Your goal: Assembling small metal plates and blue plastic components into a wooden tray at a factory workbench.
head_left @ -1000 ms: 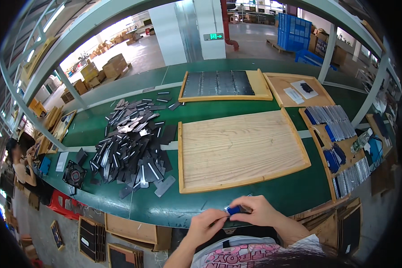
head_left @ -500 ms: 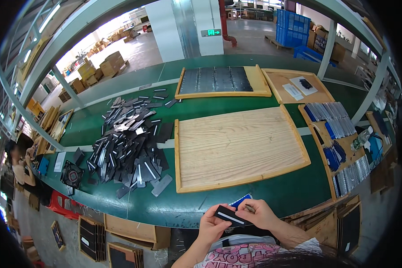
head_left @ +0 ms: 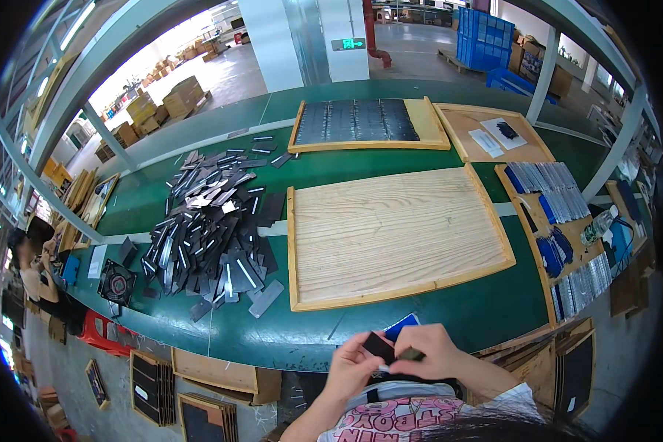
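Observation:
Close to my body, past the table's front edge, my left hand (head_left: pixel 351 365) pinches a thin black rectangular plate (head_left: pixel 379 348) between thumb and fingers. My right hand (head_left: pixel 429 353) is closed over the plate's right end, fingers curled. Below its fingers shows a small dark greenish piece (head_left: pixel 412 355), whose kind I cannot make out. A small whitish bit (head_left: pixel 384 367) shows between the two thumbs. Just beyond the hands lies a flat blue item (head_left: pixel 403 325), partly hidden by my right hand. A large pile of similar black plates (head_left: pixel 214 228), many with white strips, covers the table's left part.
A wood-grain tray (head_left: pixel 398 236) with raised edges lies ahead on the green table (head_left: pixel 324 324). Behind it stands a tray of dark plates (head_left: pixel 357 121). To the right, a board holds silvery and blue stacks (head_left: pixel 560 195) and a bottle (head_left: pixel 598 225). A black fan (head_left: pixel 117 283) sits left.
My right hand has moved over the plate and curled further around its end. The plate has turned, and its long white strip is now mostly out of sight. The view has shifted slightly.

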`<state>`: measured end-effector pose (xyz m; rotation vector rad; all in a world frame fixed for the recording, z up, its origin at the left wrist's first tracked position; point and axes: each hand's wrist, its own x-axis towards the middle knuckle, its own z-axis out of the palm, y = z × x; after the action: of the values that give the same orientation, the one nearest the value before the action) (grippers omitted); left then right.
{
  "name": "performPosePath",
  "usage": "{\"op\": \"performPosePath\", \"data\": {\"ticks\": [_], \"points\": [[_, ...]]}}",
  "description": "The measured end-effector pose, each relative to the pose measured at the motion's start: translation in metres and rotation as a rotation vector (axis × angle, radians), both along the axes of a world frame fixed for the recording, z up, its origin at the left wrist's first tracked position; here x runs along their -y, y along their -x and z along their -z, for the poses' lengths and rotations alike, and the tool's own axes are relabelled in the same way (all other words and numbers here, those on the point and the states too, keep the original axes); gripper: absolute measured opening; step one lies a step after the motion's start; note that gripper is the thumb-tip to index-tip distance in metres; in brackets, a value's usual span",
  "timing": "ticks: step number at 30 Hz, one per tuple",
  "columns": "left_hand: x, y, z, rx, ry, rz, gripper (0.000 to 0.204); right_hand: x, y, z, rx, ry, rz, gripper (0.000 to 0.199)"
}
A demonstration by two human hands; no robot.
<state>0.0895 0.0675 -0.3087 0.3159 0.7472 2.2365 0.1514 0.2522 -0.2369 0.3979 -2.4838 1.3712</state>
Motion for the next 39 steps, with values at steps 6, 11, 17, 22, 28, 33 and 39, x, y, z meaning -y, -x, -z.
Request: {"op": "performPosePath", "data": {"ticks": [6,11,17,22,28,33,39], "points": [[0.046,0.041,-0.009,-0.006,0.099,-0.379,0.049,-0.012,-0.019,-0.001,0.125,-0.147,-0.161,0.032],[0.039,0.032,-0.017,-0.045,0.080,-0.302,0.046,-0.044,0.018,0.010,-0.047,-0.412,0.036,0.056],[0.031,0.032,-0.020,-0.014,0.064,-0.298,0.044,-0.039,0.017,0.033,0.045,-0.482,0.043,0.052],[0.021,0.035,-0.022,-0.012,0.090,-0.301,0.042,-0.032,0.014,0.035,-0.022,-0.361,0.147,0.050],[0.007,0.040,-0.023,-0.048,0.090,-0.265,0.043,-0.032,0.017,0.034,-0.074,-0.375,0.098,0.040],[0.005,0.042,-0.024,-0.041,0.107,-0.285,0.044,-0.034,0.018,0.038,-0.101,-0.405,0.089,0.040],[0.007,0.045,-0.019,-0.039,0.123,-0.316,0.043,-0.034,0.018,0.040,-0.127,-0.411,0.083,0.039]]}}
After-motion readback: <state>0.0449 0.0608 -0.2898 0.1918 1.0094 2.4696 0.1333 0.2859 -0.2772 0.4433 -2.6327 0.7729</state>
